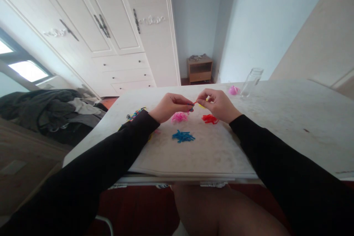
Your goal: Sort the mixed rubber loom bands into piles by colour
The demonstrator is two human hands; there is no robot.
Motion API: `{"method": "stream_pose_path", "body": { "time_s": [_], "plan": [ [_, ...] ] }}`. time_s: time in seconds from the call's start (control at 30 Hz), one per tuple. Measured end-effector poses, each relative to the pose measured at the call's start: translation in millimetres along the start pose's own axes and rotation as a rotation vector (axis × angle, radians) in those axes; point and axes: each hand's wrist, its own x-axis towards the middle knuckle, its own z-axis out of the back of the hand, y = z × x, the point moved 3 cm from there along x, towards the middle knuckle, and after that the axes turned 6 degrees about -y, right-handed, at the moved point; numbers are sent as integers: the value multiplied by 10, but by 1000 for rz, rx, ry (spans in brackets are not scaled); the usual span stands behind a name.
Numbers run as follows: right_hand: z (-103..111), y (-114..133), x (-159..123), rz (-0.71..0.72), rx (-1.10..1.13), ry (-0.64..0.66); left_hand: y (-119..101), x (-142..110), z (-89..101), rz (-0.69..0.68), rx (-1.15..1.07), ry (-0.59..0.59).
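Above the white table, my left hand [172, 107] and my right hand [217, 105] come close together, both closed in a pinch. A thin red strand [195, 102] stretches between the fingertips. From my left fingers stick out small pink and blue bits, part of a bunch of strands [190, 110] mostly hidden by the fingers. Below my hands lie a pink pile of strands [179, 117], a red pile [210, 119] and a blue pile [183, 136]. Some yellow strands [201, 104] show partly behind my right hand. Beside my left wrist is a multicoloured heap [135, 114], partly covered by the sleeve.
A clear glass jar [251, 83] and a round pink object [233, 90] stand near the table's [287, 129] far edge. Dark clothes [49, 110] are heaped at left. A white wardrobe [121, 37] and a small wooden cabinet [199, 76] are beyond the table.
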Motion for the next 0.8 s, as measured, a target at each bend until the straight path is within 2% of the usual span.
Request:
{"method": "stream_pose_path", "body": {
  "time_s": [0.17, 0.8],
  "plan": [
    [15, -18, 4, -21, 8, -28, 20, 4, 13, 10, -7, -9],
    [18, -16, 4, -45, 42, 1, 3, -5, -16, -1, -111, -3]
  ]
}}
